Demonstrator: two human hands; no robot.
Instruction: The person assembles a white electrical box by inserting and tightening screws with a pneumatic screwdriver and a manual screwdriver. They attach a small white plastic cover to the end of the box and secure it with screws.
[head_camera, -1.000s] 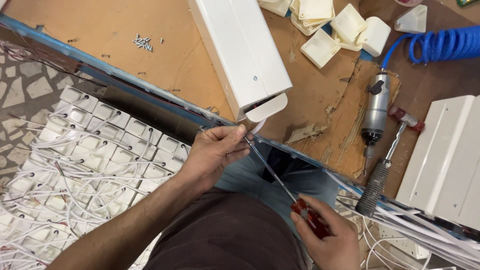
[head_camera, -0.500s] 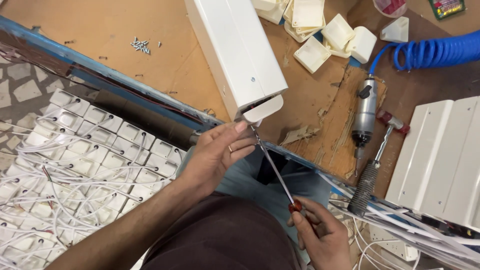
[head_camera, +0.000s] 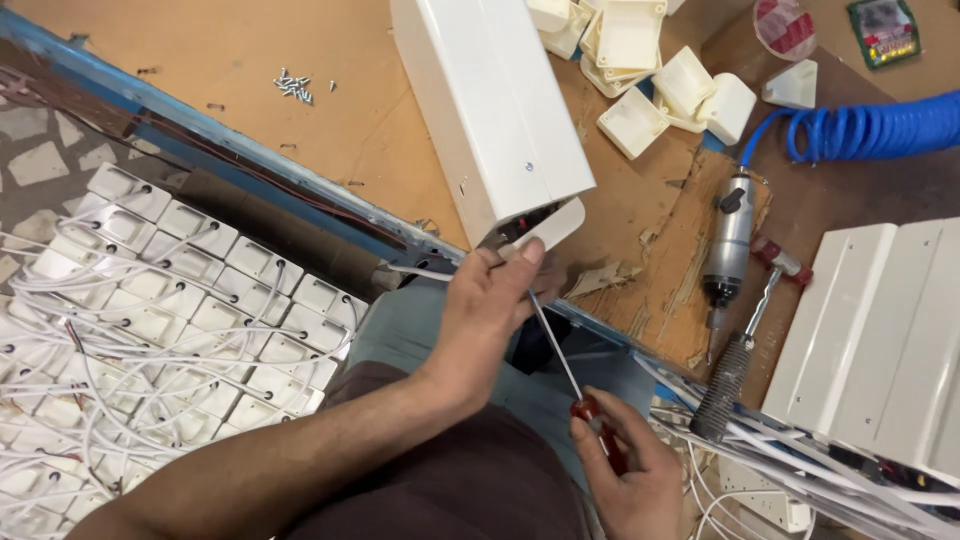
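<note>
- Holding the near end of the long white housing (head_camera: 490, 110), the left hand (head_camera: 485, 310) had its fingers curled shut around the small white end cap (head_camera: 545, 228), pinching the cap against the housing's open mouth.
- The right hand (head_camera: 625, 470) was closed around the red handle of a screwdriver (head_camera: 560, 350), below the housing; the thin shaft ran up from it to the cap, the tip hidden behind the left fingers.
- Judged from this, the cap was seated but not yet fastened: it sat slightly askew, with a dark gap showing at the housing's mouth. Whether a screw was already in place could not be told.
- The housing looked smooth, glossy and box-shaped, lying on the brown workbench (head_camera: 220, 60) and overhanging its near edge.
- Loose screws (head_camera: 293, 85) lay left of the housing; spare white caps (head_camera: 660, 80) were heaped to its right, with a pneumatic driver (head_camera: 728, 240) and a blue coiled air hose (head_camera: 870, 130) beyond them.
</note>
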